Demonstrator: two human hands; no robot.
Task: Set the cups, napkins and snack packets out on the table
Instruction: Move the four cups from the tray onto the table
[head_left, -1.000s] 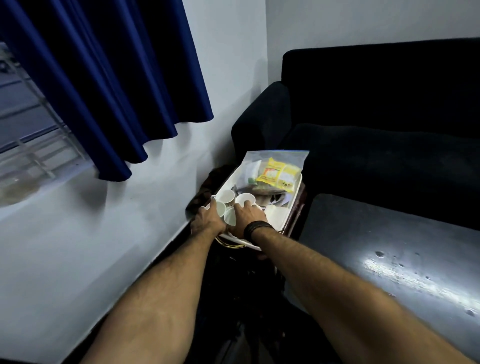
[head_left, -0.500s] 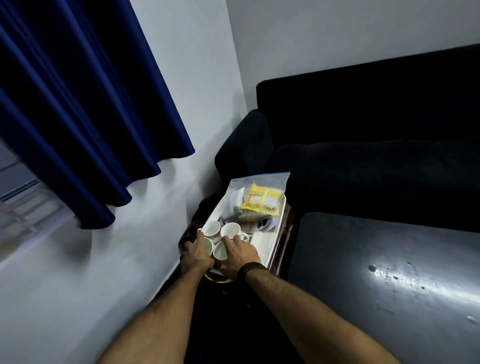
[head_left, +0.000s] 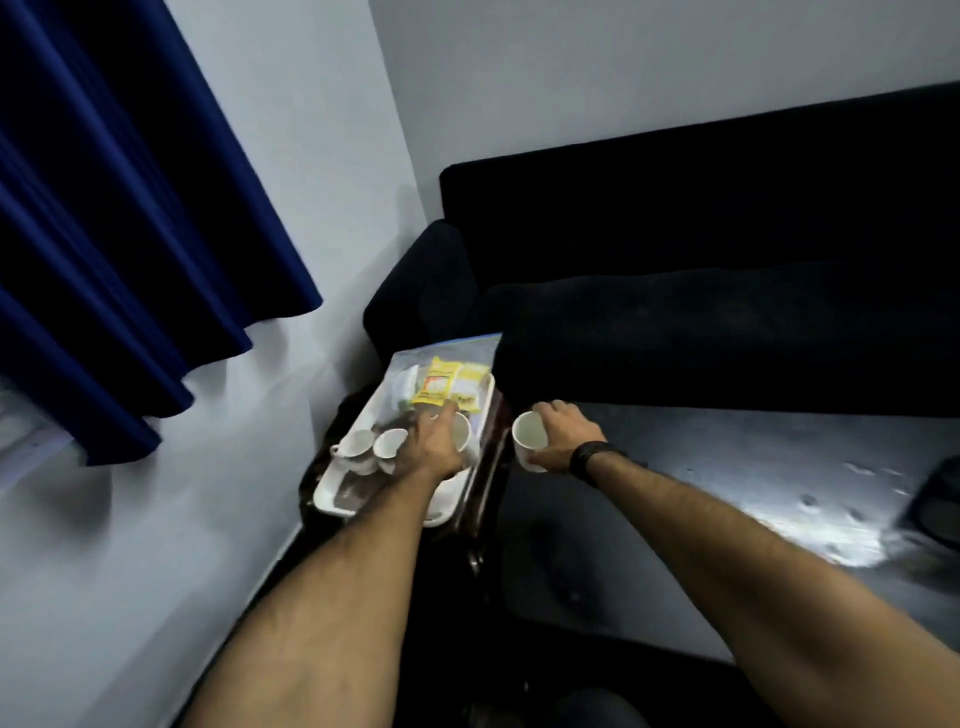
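A white tray (head_left: 328, 494) rests on a small dark stand by the wall. Two white cups (head_left: 358, 443) (head_left: 390, 442) remain at its near left. A clear bag with yellow snack packets (head_left: 451, 383) lies at its far end. My left hand (head_left: 435, 446) is over the tray, closed around a white cup (head_left: 462, 431). My right hand (head_left: 563, 436), with a black wristband, holds another white cup (head_left: 530, 439) at the left corner of the dark table (head_left: 727, 483), just right of the tray. Napkins are not clearly visible.
A dark sofa (head_left: 701, 291) stands behind the table and tray. A blue curtain (head_left: 119, 234) hangs at the left over a white wall. A dark object (head_left: 940, 499) sits at the table's right edge.
Both hands were on the cluster of cups in the tray. Now each has lifted a cup; the right hand has moved right to the table's corner, and the view has tilted down.
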